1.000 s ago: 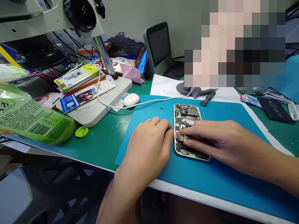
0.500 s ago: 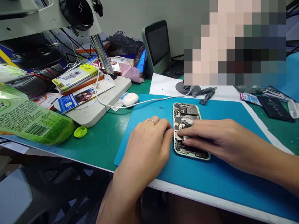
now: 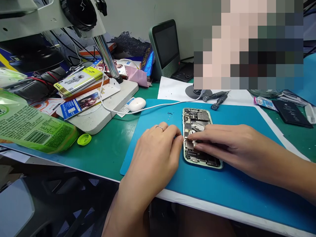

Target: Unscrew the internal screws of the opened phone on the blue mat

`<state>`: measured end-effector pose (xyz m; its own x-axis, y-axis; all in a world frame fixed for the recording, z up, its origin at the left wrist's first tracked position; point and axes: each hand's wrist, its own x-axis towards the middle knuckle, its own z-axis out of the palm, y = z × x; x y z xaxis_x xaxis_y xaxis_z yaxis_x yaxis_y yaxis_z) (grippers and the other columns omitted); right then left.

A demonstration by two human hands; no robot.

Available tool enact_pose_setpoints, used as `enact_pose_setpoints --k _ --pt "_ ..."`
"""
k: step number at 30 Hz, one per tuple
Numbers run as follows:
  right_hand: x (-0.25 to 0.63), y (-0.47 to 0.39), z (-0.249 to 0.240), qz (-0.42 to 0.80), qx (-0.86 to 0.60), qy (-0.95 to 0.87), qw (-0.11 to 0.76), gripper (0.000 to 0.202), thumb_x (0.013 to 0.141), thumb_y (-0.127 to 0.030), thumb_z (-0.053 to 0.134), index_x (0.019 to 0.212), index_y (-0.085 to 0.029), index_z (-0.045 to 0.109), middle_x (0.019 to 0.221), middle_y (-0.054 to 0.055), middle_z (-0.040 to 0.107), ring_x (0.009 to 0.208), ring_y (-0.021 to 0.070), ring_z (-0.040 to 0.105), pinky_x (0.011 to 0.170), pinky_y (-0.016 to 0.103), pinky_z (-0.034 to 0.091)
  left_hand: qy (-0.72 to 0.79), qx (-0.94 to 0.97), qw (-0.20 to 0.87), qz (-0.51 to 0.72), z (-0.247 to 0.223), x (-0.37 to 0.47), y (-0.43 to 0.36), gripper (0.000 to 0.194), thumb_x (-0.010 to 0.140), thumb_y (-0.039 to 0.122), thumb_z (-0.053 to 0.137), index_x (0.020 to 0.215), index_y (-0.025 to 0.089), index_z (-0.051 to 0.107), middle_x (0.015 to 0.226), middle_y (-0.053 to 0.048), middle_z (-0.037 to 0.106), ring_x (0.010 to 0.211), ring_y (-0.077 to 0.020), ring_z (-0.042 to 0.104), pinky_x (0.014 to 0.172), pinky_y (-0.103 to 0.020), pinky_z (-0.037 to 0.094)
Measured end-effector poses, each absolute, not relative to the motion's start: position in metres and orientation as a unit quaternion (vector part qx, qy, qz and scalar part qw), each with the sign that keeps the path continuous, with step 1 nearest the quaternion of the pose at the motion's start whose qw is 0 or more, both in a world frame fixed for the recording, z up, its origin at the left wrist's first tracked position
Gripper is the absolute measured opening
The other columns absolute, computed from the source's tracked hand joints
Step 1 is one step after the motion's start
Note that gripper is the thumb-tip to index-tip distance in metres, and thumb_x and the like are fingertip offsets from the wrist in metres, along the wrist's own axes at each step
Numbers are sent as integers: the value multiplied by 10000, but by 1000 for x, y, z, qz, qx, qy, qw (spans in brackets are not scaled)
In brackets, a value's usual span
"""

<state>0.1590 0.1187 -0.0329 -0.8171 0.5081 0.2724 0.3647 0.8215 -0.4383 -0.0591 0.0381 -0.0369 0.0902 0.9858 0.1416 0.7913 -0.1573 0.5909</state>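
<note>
An opened phone [image 3: 191,153] with its inner parts exposed lies face up on a blue mat [image 3: 197,184]. My left hand [image 3: 158,151], with a ring on one finger, rests at the phone's left edge. Its fingers are curled together, and whatever they may hold is hidden. From the right, my right hand [image 3: 227,141] reaches over the phone. Its thumb and fingertips are close together at the middle of the inner parts, a small gap between them; no object shows clearly there.
Two screwdrivers [image 3: 218,101] and a dark battery [image 3: 292,113] lie beyond the mat. A white cable [image 3: 158,105] crosses its back edge. Left are a microscope stand [image 3: 106,112], a green pouch [image 3: 37,128] and a green cap [image 3: 84,139]. A screen device [image 3: 166,46] stands behind.
My right hand's fingertips have shifted slightly up over the phone, showing a bit more of its inner parts. My left hand has barely moved.
</note>
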Motion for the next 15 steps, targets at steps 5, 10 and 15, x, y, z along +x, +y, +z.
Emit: enact_pose_setpoints --k 5,10,15 --pt "159 117 -33 167 -239 -935 200 214 1019 -289 633 1144 -222 795 997 52 849 825 217 802 703 303 568 621 717 186 257 -37 -59 37 182 1099 216 516 984 226 657 967 14 651 910 -200 610 787 -373 412" --pt "157 116 -34 163 -247 -934 199 220 1016 -289 638 1156 -238 800 1035 53 854 858 234 811 706 318 578 622 717 186 252 -36 -59 38 184 1099 209 512 989 223 660 964 11 655 911 -202 611 788 -376 411" --pt "157 117 -36 147 -238 -938 205 223 1033 -288 618 1161 -226 790 1021 58 843 874 236 804 703 322 564 627 717 181 246 -36 -58 38 188 1100 214 509 983 234 654 979 8 662 919 -210 607 788 -377 409"
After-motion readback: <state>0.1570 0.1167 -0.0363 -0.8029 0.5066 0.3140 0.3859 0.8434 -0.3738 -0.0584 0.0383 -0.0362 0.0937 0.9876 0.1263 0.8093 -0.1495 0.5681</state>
